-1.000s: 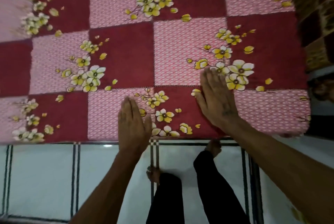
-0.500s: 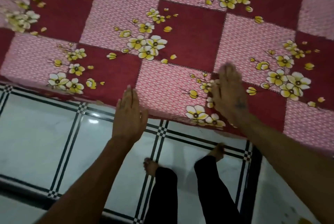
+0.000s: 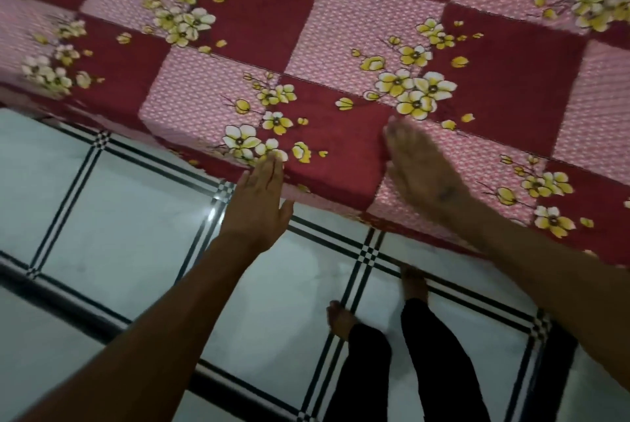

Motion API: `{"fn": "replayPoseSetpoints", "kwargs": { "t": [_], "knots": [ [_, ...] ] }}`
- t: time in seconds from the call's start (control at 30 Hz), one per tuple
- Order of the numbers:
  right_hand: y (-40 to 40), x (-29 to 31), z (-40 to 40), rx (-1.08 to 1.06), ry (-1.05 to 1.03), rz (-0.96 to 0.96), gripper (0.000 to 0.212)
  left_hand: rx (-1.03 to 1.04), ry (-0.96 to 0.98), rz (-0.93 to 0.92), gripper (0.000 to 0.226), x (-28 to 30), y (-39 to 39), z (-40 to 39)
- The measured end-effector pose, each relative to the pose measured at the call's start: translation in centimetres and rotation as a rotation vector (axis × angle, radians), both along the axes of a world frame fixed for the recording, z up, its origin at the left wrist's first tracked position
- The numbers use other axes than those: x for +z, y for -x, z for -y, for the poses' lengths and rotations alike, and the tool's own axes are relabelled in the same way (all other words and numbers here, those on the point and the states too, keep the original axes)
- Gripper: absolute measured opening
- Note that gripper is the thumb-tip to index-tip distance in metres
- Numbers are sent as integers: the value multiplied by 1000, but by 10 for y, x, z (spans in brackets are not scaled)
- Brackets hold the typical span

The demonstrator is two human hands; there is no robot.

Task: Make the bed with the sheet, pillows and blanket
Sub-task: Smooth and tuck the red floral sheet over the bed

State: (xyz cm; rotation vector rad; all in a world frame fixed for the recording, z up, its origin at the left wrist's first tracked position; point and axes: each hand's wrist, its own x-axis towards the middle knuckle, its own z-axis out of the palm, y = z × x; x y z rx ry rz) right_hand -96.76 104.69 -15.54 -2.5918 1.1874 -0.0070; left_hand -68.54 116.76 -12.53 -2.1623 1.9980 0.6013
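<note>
- Right hand (image 3: 422, 173) lies flat, fingers straight, on the sheet (image 3: 341, 46) just past the bed's edge.
- Left hand (image 3: 260, 196), fingers straight, fingertips at that edge beside it.

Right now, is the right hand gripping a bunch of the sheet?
No. The right hand lies flat with straight fingers on top of the checked floral sheet, near the bed's edge, pinching nothing.
</note>
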Motion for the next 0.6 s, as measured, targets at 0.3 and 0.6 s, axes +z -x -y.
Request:
{"fn": "replayPoseSetpoints", "kwargs": {
  "t": [0.3, 0.6],
  "knots": [
    [-130, -18, -17, 201, 5, 71, 58, 60, 62, 50, 75, -2, -114, 31],
    [-263, -20, 104, -265, 62, 120, 58, 171, 203, 70, 72, -21, -242, 144]
  ]
}}
